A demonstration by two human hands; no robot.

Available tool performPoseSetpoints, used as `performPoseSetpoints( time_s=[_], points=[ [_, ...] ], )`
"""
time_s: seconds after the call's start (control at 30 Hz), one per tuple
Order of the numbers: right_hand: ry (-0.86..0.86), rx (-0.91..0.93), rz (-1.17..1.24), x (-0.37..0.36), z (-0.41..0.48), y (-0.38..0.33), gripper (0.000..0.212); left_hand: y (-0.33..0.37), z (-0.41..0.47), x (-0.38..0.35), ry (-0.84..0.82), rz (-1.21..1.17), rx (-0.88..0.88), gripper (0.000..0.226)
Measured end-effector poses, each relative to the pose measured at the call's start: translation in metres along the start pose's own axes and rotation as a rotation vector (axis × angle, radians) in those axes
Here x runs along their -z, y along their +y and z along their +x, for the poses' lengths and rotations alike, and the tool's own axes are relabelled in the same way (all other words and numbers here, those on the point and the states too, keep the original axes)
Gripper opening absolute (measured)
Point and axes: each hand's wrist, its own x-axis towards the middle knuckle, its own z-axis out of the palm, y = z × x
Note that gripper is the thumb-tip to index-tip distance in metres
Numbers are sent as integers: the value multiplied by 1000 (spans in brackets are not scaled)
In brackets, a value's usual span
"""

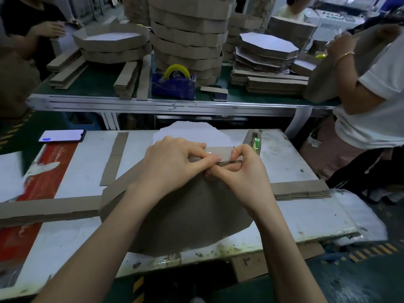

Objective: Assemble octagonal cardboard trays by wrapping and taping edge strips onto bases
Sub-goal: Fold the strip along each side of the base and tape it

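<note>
A brown octagonal cardboard base (192,217) stands tilted on the white table (306,217), its brown back toward me. A brown edge strip (220,153) runs along its top edge, with clear tape shining on it. My left hand (172,162) presses thumb and fingers onto the strip and the base's top edge. My right hand (242,169) pinches the same edge just to the right. A white-faced base (188,130) lies flat behind them.
Loose strips (113,158) lie left, a strip stack (301,190) right, a long strip (48,208) near left. A phone (62,136) sits far left. A small tape holder (254,139) stands right. The far bench holds tray stacks (188,38) and a blue tape dispenser (173,84). Other people work at both sides.
</note>
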Motion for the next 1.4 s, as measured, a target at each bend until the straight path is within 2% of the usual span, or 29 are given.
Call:
performPoseSetpoints(
  time_s=[0.07, 0.13, 0.2, 0.33, 0.43, 0.6, 0.63, 0.67, 0.73, 0.8, 0.87, 1.0, 1.2, 1.4],
  points=[
    [25, 24, -96, -1, -1, 4, 47, -2, 1, 0, 8, 5, -1, 25],
    [47, 73, -155, -3, -4, 11, 49, -4, 1, 2, 6, 12, 0, 28],
    [71, 132, -73, 1, -4, 13, 46, -7, -1, 5, -7, 32, -27, 41],
    [155, 273, 85, 13, 5, 8, 29, -17, -3, 6, -9, 187, -91, 41],
    [191, 306, 111, 16, 12, 4, 18, -24, -1, 7, -46, 267, -100, 48],
    [251, 430, -147, 11, 23, 5, 11, -22, 0, 5, -95, 347, -106, 62],
    [233, 457, -212, 8, 22, 5, 8, -21, -2, 4, -103, 394, -113, 67],
    [201, 462, -268, 6, 21, 4, 18, -20, -3, 3, -108, 444, -121, 73],
    [86, 417, -351, 4, 19, 4, 50, -19, -6, 3, -95, 489, -133, 81],
    [-34, 350, -416, 2, 19, 2, 66, -20, -8, 3, -79, 482, -152, 82],
    [-115, 332, -421, 2, 21, 3, 58, -21, -8, 3, -70, 479, -160, 82],
    [-202, 415, -394, 8, 24, 2, 40, -23, -9, 3, -52, 470, -164, 83],
    [-330, 387, -365, 20, 27, 6, 32, -19, -12, 4, -43, 464, -172, 83],
    [-152, 403, -313, 9, 24, 8, 46, -20, -18, 5, -47, 480, -169, 82]
  ],
)
